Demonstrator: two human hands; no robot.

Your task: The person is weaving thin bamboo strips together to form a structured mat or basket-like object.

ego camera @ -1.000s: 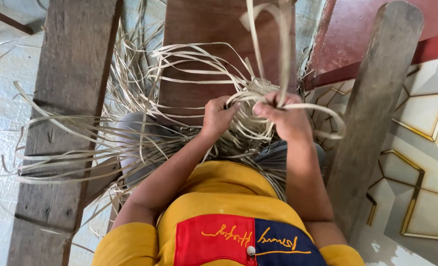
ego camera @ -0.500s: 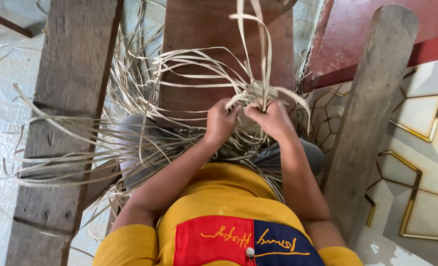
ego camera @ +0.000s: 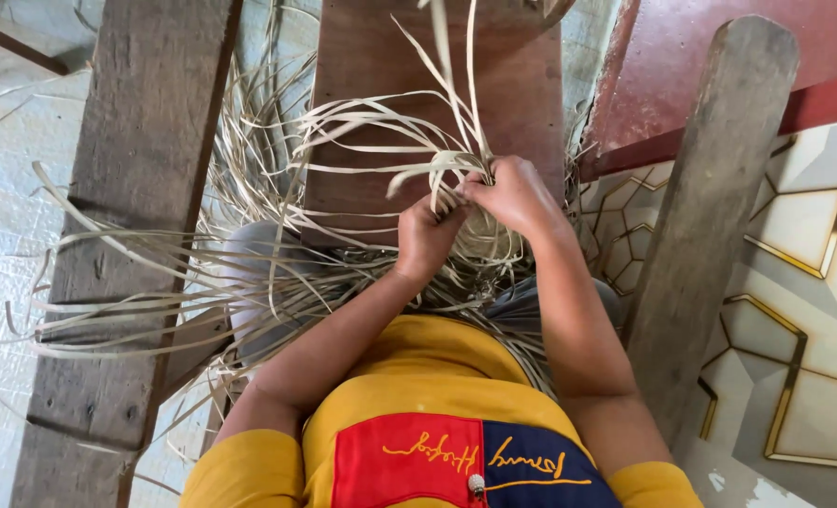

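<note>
We look down and see our two hands close together over our lap. Our left hand (ego camera: 428, 235) is shut tight on a bunch of thin pale strips (ego camera: 381, 155). Our right hand (ego camera: 512, 193) pinches the same bunch from the other side, so the strips stay gathered at one spot and do not slip apart. The loose ends fan out to the left and stick up, too many for us to count. Under them lies one brown wooden board (ego camera: 437, 75). We count two grey wooden planks, one on the left (ego camera: 127, 207) and one on the right (ego camera: 719, 188). The tiled floor (ego camera: 813, 310) has gold lines.
</note>
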